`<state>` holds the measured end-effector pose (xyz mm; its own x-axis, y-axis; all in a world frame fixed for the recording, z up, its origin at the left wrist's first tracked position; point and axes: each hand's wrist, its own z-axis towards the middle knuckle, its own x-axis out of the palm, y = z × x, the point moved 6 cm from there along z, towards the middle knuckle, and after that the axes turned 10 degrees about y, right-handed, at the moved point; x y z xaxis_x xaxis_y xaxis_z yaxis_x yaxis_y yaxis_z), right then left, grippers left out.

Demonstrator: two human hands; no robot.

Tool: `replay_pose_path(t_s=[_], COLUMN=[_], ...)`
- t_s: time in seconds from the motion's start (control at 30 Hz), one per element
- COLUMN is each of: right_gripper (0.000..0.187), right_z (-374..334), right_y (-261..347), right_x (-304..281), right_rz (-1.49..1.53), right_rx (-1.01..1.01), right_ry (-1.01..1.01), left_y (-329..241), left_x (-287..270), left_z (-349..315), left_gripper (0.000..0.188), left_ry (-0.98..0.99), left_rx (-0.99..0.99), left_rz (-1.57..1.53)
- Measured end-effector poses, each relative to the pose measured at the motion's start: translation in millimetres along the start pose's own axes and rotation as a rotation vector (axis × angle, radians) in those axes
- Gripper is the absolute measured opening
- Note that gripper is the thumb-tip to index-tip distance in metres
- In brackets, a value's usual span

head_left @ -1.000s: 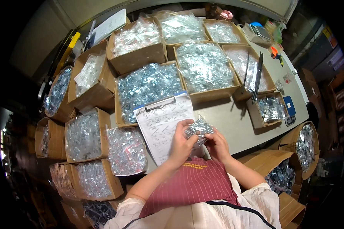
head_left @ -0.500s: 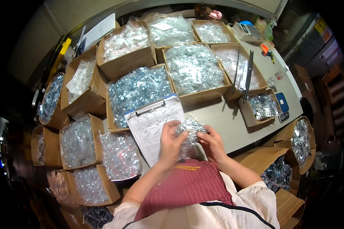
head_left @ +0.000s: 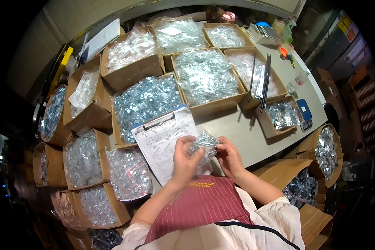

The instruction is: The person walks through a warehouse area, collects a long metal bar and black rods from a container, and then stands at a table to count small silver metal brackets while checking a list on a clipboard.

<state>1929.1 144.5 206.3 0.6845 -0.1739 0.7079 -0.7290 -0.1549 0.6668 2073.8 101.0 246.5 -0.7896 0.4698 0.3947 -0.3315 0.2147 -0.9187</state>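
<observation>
Bag point(head_left: 204, 142), clear, crinkled, silvery inside

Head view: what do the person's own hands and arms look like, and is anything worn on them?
The left hand and right hand are ungloved; no ring, watch or bracelet shows. The forearms are bare. Above them, the loose, cream-coloured right sleeve and left sleeve end around the elbows.

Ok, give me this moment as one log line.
left hand: holds clear bag of metal parts | right hand: holds same bag | clipboard: partly behind left hand | small cardboard box: beyond right hand
</observation>
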Motion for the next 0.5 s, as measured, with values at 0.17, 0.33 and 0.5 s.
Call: replay_pose_path(t_s=[0.17, 0.33, 0.5], right_gripper=[0.01, 0.012, 0.015], right_z=[-1, -2, -3], right_y=[1, 4, 4], right_x=[4, 8, 9], right_rz=[0.004, -0.02, -0.065], right_rx=[0.038, 0.081, 0.128], right_ry=[0.035, 0.053, 0.061], left_y=[5, 4, 2], left_x=[-2, 0, 2], left_z=[-1, -3, -3], left_gripper=[0.038, 0.039, 0.038], left_ry=[0.007, 0.006, 0.002], left_rx=[0.009, 0.018, 0.017], left_rz=[0.014, 0.005, -0.055])
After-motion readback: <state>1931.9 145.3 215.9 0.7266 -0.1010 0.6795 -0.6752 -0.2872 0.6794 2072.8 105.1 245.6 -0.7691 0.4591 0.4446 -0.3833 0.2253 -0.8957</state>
